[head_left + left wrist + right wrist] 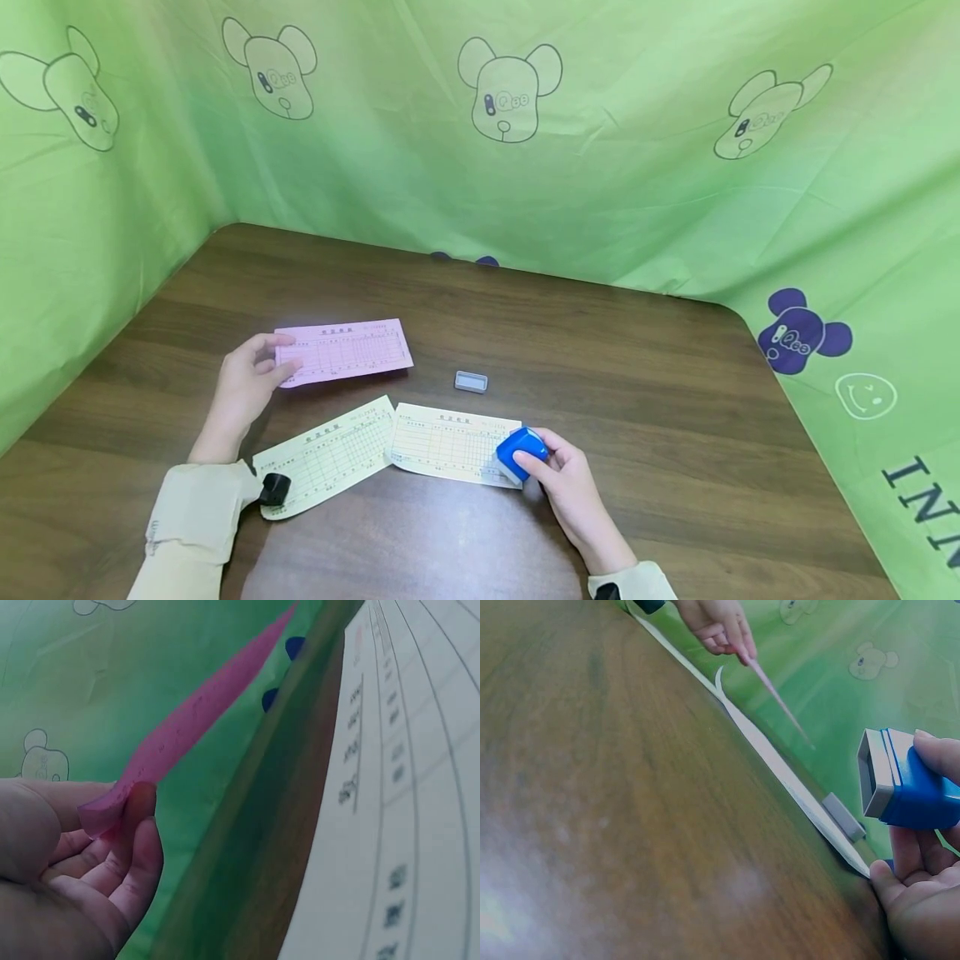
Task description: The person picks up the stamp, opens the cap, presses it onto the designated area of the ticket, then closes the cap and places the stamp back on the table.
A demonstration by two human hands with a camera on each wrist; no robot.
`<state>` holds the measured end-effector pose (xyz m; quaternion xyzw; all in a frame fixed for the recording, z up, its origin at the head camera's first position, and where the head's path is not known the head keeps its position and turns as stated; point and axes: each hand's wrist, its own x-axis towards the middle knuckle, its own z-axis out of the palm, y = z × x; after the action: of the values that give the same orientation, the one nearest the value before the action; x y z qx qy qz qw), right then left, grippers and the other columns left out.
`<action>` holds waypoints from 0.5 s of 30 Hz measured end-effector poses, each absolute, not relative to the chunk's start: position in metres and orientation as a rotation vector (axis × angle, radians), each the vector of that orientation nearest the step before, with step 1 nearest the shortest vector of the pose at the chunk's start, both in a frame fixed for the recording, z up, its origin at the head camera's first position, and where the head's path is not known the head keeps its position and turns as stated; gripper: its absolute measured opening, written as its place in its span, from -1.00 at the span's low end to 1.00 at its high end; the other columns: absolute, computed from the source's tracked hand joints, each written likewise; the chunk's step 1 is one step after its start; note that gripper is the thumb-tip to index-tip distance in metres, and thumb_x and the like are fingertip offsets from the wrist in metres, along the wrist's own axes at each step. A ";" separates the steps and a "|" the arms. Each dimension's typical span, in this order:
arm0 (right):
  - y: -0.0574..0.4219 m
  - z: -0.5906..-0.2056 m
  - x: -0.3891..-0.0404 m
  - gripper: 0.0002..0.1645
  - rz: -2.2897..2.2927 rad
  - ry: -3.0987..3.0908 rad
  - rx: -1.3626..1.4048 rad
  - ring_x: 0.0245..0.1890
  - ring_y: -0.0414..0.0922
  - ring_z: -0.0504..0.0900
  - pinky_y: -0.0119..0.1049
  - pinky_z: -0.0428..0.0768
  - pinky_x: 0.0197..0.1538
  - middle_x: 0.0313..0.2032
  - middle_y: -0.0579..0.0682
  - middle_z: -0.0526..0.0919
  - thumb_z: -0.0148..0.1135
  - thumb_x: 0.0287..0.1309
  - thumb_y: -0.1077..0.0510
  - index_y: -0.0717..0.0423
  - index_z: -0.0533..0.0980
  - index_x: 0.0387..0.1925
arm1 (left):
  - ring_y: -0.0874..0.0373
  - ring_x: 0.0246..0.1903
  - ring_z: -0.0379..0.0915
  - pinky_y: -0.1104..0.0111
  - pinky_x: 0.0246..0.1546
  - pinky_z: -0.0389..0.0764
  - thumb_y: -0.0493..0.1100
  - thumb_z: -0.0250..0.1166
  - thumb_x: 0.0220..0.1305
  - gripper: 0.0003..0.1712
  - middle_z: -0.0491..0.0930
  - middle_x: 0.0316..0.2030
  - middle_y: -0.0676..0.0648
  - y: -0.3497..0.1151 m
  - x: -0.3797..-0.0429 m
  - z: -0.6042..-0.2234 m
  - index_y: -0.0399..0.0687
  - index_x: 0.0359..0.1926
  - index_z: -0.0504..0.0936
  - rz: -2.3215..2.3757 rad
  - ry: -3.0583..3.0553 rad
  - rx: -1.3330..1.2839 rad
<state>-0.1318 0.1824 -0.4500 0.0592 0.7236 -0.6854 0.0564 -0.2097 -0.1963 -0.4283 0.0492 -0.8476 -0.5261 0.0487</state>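
Note:
My left hand [243, 387] pinches the left end of a pink printed form slip [348, 353] between thumb and fingers. In the left wrist view this slip [187, 724] is raised and bends slightly. A blue self-inking stamp [519, 450] is gripped by my right hand [577, 496] over the right end of a pale form slip [442, 446]. The right wrist view shows the stamp [911, 780] tilted sideways, its white-framed face apart from the paper, while a lower finger touches the slip's end. Another pale slip [330, 454] lies angled under my left wrist, meeting the first one's left end.
A small clear-grey stamp cap [471, 382] lies on the brown wooden table [600, 358] behind the pale slips. Green printed cloth [405, 167] hangs around the table's back and sides. A black wrist strap piece [274, 489] overhangs the left pale slip.

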 end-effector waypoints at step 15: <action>0.182 -0.450 -0.132 -0.56 -2.092 2.200 0.154 -0.19 -0.29 0.59 -0.51 0.57 -0.07 -0.21 -0.11 0.63 0.21 0.17 0.35 0.51 0.42 0.06 | 0.53 -0.26 0.52 0.63 -0.23 0.58 -0.38 0.22 0.27 -0.59 0.46 0.13 -0.37 -0.177 -0.208 -0.428 -0.34 0.14 0.44 -1.841 -2.501 -0.059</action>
<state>-0.1318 0.1824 -0.4502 0.0506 0.7228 -0.6873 0.0512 -0.2083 -0.1772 -0.4283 -0.0190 -0.8051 -0.5926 0.0180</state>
